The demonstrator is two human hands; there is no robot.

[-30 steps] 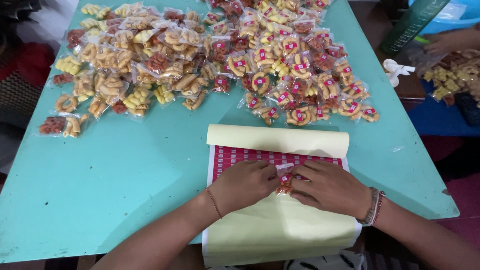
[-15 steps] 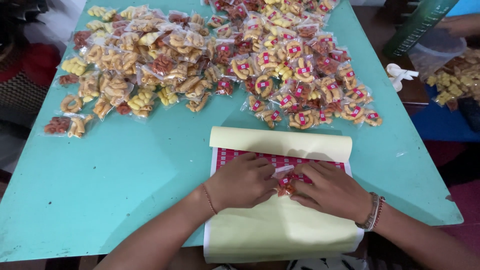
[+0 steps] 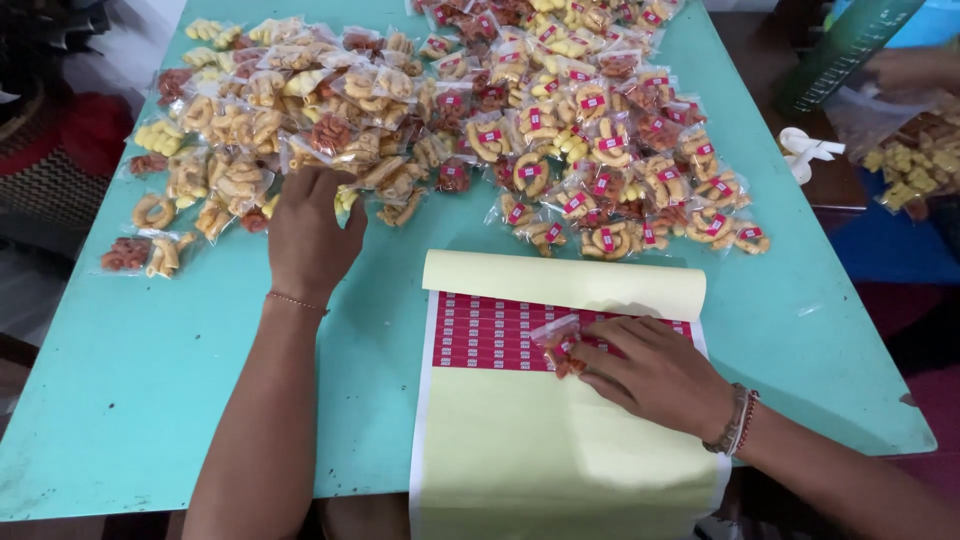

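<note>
A yellow backing sheet (image 3: 560, 440) with rows of red stickers (image 3: 485, 332) lies at the near edge of the turquoise table (image 3: 150, 380). My right hand (image 3: 655, 375) rests on the sticker rows and pins a small clear snack packet (image 3: 558, 343) under its fingertips. My left hand (image 3: 312, 240) is stretched out to the left pile of unlabelled snack packets (image 3: 260, 120), fingers touching the packets at its near edge; whether it grips one I cannot tell. To the right lies a pile of packets bearing red stickers (image 3: 610, 150).
At the far right, beyond the table edge, another person's hand (image 3: 915, 70) is beside a dark green roll (image 3: 850, 45), a bag of yellow snacks (image 3: 915, 165) and a white plastic piece (image 3: 805, 150). Dark cloth and a red item lie off the left edge.
My left hand has left the sticker sheet and reached up-left to the unlabelled pile. My right hand stays on the sheet, holding the packet down.
</note>
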